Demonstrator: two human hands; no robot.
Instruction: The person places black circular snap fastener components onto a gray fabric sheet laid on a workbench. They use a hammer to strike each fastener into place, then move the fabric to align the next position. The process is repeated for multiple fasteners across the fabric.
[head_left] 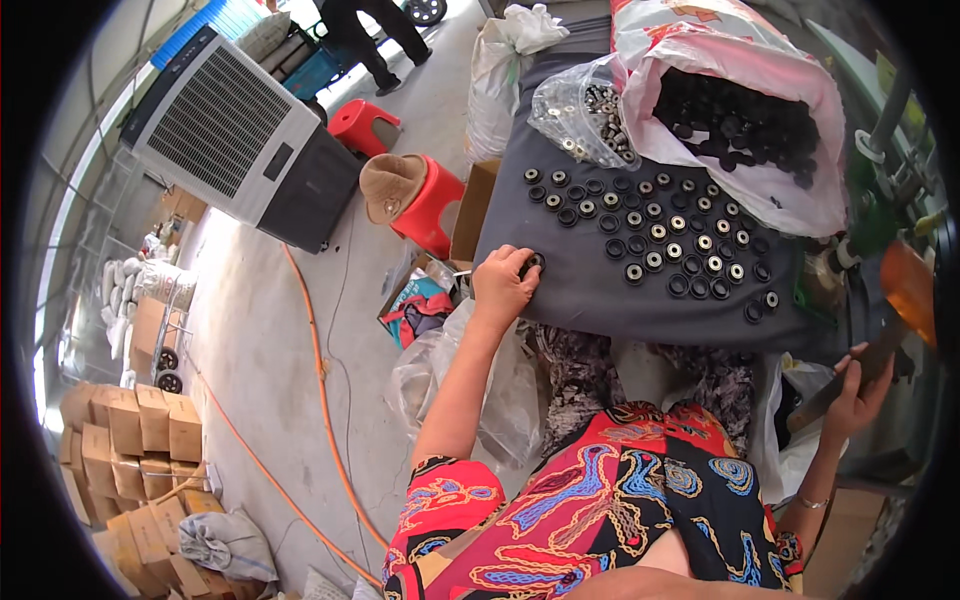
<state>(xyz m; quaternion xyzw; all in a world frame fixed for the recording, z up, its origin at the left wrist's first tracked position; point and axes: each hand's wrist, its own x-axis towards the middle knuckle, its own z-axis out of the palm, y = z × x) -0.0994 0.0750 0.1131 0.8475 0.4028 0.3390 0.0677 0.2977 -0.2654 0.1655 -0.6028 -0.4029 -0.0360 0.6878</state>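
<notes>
At the left front edge of the grey-covered table (580,300), my left hand (503,284) is closed, its fingertips pinching a small black ring (537,262). Farther right, my right hand (860,396) wraps round a dark flat bar (822,402) beside the machine. Many black rings (612,248) lie loosely on the cloth, and some carry a silver metal centre (657,232). Behind them a clear plastic bag (575,110) spills small metal bushings (606,118). Next to it, a large white sack (650,85) gapes open, filled with black parts (740,115).
A green machine (820,285) with an orange plate (908,293) borders the table's right side. Red stools (436,205), one topped by a tan hat (390,187), stand left, near an air cooler (215,120). Orange hoses (318,350) cross the floor; cartons (125,425) are stacked lower left.
</notes>
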